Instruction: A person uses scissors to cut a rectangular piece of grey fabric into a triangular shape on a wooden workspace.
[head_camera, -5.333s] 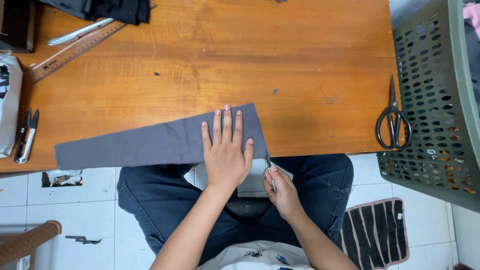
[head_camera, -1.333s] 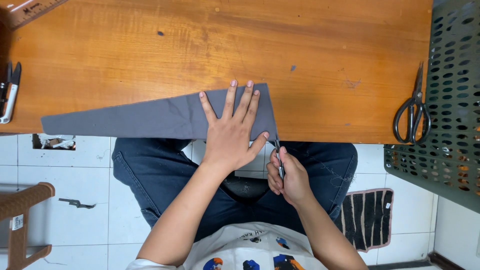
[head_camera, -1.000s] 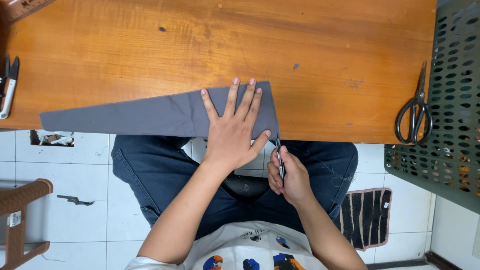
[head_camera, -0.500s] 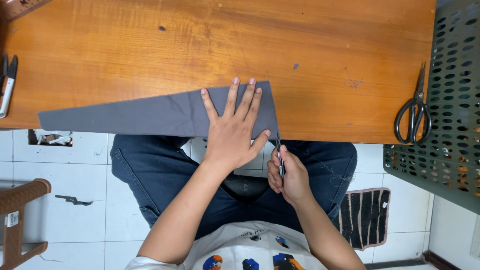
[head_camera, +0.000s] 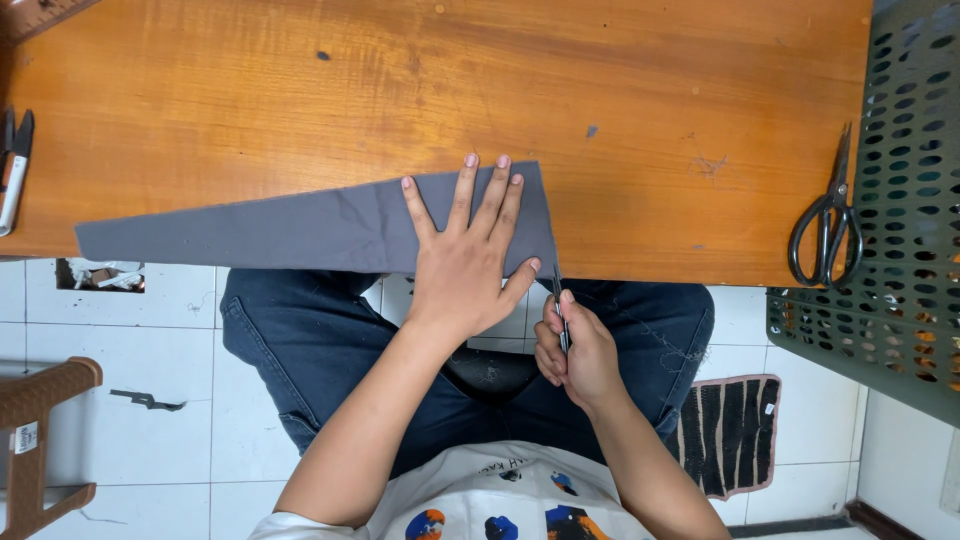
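Nothing has shifted since before; left hand (head_camera: 465, 262) lies flat, fingers spread, on grey cloth (head_camera: 300, 228) at the counter (head_camera: 650, 120) edge; right hand (head_camera: 578, 345) grips a thin dark tool (head_camera: 560, 305)

Hand flat on grey cloth

The left hand (head_camera: 467, 262) presses the grey cloth (head_camera: 300, 228) on the wooden table (head_camera: 640, 90). The right hand (head_camera: 578, 345) grips a thin dark tool (head_camera: 560, 305) at the cloth's edge.

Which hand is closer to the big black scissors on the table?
Right. The right hand, gripping a thin dark tool at the table edge, is well short of the black scissors. The left hand, pressed flat on the grey fabric, lies farther away.
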